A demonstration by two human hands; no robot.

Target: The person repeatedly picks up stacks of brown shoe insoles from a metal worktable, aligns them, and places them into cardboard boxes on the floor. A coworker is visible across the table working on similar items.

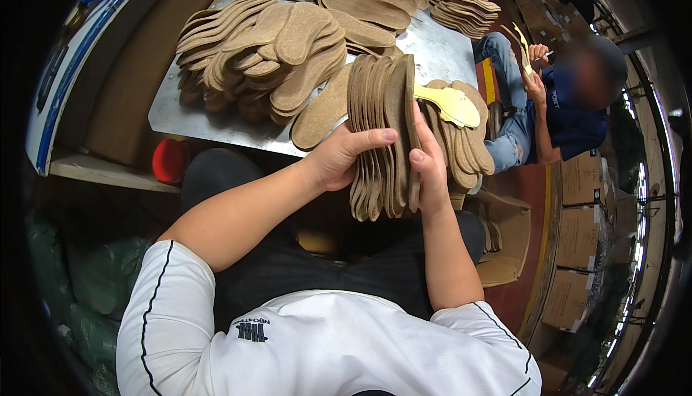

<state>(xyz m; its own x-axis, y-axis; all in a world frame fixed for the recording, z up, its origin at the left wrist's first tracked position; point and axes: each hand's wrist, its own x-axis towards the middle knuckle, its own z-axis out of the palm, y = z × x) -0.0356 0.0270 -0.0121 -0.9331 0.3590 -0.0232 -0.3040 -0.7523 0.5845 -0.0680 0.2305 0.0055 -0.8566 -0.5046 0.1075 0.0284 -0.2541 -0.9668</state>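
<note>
An upright stack of brown cork-like insoles (378, 136) is squeezed between my two hands above my lap, at the table's near edge. My left hand (335, 157) grips its left side, thumb laid across the edges. Against the right side presses my right hand (432, 169), its thumb up and its fingers partly hidden behind the stack. Just left of the stack, a single insole (317, 118) lies on the metal table (169, 111). To the right, a pale yellow sole-shaped piece (453, 106) rests on more fanned insoles (465, 152).
A large heap of insoles (270, 46) covers the table's left part, with further piles (367, 0) at the back. A red lid (169, 160) sits below the left edge. An open cardboard box (508, 252) stands right of my knee. At right, a seated person (569, 100) handles a yellow piece.
</note>
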